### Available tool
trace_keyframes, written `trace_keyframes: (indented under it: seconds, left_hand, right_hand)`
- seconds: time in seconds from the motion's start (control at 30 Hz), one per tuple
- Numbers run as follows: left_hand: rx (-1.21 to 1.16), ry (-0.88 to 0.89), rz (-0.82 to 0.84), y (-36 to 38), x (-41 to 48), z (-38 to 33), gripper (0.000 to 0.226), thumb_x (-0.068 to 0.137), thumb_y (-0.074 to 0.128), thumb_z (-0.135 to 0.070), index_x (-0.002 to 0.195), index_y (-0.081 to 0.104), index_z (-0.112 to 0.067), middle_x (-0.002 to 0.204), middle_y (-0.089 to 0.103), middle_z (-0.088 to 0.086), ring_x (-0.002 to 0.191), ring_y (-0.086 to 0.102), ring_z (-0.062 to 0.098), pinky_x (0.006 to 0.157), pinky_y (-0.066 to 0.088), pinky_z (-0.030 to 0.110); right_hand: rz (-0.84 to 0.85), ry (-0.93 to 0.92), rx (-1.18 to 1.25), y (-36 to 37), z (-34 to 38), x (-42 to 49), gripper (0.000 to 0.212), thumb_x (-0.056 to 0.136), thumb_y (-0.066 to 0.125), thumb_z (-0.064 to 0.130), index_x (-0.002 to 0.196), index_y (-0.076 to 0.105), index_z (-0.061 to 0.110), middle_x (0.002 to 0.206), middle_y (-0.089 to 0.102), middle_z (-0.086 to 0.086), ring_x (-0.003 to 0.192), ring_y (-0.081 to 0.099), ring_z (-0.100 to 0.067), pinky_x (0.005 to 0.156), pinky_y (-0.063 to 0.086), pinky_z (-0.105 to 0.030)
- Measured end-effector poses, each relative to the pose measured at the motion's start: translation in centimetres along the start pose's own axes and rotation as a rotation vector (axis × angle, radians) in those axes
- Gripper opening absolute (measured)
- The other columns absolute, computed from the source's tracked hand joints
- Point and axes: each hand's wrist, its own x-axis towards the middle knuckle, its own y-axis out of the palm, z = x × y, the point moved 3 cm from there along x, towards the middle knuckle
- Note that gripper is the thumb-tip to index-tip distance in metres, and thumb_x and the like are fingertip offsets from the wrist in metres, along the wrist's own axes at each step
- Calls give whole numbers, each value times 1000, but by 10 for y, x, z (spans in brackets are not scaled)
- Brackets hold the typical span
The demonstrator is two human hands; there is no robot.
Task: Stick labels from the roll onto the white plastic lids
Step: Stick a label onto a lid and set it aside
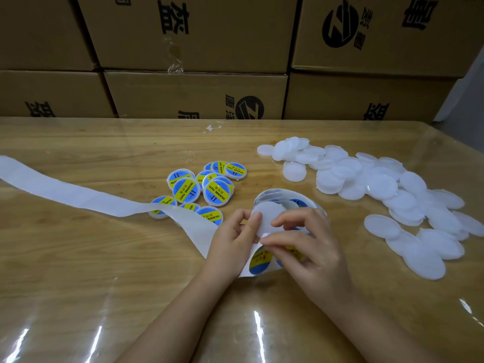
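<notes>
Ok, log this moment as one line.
left hand holds blank lid | right hand pinches at label strip | labelled lids left | blank lids right

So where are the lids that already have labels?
Head view: the labelled lids cluster left of centre on the table, just beyond the left hand, across from the plain lids.

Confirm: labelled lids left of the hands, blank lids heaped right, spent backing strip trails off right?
Not quite: the head view shows the backing strip trailing off left, past the labelled lids. The blank lids are heaped right, as stated.
</notes>
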Motion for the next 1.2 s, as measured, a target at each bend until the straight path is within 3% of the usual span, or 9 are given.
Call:
trace_keyframes:
  seconds: [0.17,0.33,0.43,0.5,0.57,0.83,1.2]
  left_hand:
    - [41,-26,-74,-2,2,4,26,94,52,-28,71,53,-17,59,53,-10,59,49,7,62,41,26]
    - [-104,-50,-4,-3,2,2,16,94,52,-21,83,60,-12,61,62,2,55,57,17,56,49,25]
    - [-131,-51,-3,-5,2,2,14,93,55,-21,88,65,-13,66,64,2,60,62,16,59,52,27]
    - [-183,-75,-4,-7,2,2,14,91,57,-20,91,67,-10,69,69,3,65,65,13,62,54,23]
    - [-222,-81,24,-7,2,1,18,87,58,-23,94,68,-10,75,72,7,70,67,13,66,55,23]
    - [-192,-39,98,-2,0,-3,26,79,59,-29,93,70,-11,84,75,7,79,70,13,68,54,20]
    - [-180,-7,108,1,-3,-6,27,76,61,-30,92,71,-11,82,75,5,77,71,14,67,54,20]
  right_hand:
    - [-84,110,24,-8,-4,4,11,84,65,17,83,74,11,89,61,0,82,57,-22,78,42,-28]
    - [-169,393,174,-16,-10,7,7,80,65,26,81,66,32,81,65,20,88,56,-9,81,43,-19]
    - [-240,598,223,-19,-19,3,21,79,73,19,77,68,39,84,65,9,87,58,-12,83,47,-26]
    - [-242,693,209,-19,-22,2,19,80,72,19,77,69,38,86,63,-3,85,57,-13,85,48,-35]
    - [-235,746,175,-19,-23,1,16,79,71,23,78,69,38,87,62,-5,88,56,-17,87,48,-42]
    - [-185,817,117,-12,-23,-1,12,77,69,31,77,68,43,85,60,1,96,54,-26,89,46,-48]
    - [-164,781,78,-10,-21,0,16,78,70,28,79,66,43,77,58,8,84,58,-10,91,44,-51]
